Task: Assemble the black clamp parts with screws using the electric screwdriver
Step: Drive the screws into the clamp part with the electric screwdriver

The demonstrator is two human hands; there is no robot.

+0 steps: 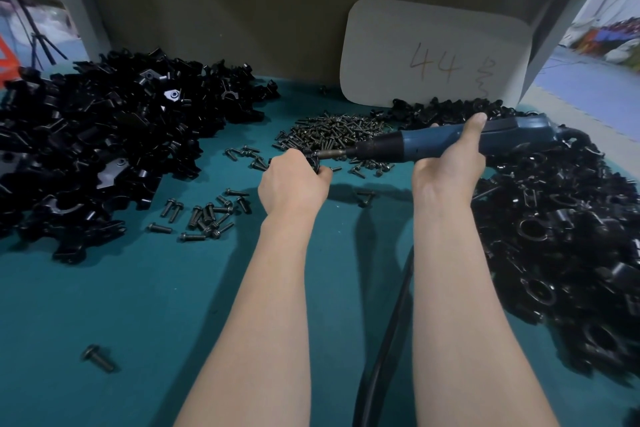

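Fingers (pixel 322 177) of your left hand (pixel 294 184) are curled tight round a small black clamp part (pixel 314 163), holding it just above the surface (pixel 138 305) at the near edge of the heap of dark screws (pixel 332 132). Your right hand (pixel 450 166) is wrapped round the blue electric screwdriver (pixel 429 146), with the thumb (pixel 475 123) laid up over the barrel. The tool's long axis runs almost level across your view. Its rear end sits over the right-hand pile, and its bit (pixel 334 153) points left and a touch downward, the tip meeting the clamp part in your left hand. You cannot tell whether a screw sits under the tip, because your hand hides it. A black cable (pixel 391 322) runs up between your forearms and passes behind the right one.

The surface is teal-green. To your left lies a big pile of black clamp parts (pixel 104 135), and to your right a second pile of ring-shaped black parts (pixel 561 253). The screw heap lies between them, beyond your hands. A looser scatter of screws (pixel 207 215) lies near your left wrist, and one lone screw (pixel 98 357) is close to you on the left. A white card (pixel 433 45) marked "44" leans against a brown cardboard wall (pixel 242 3) at the back. A grey metal post (pixel 571 10) rises on the right. The room is blurred past it and at far left, where a tripod (pixel 38 42) stands.
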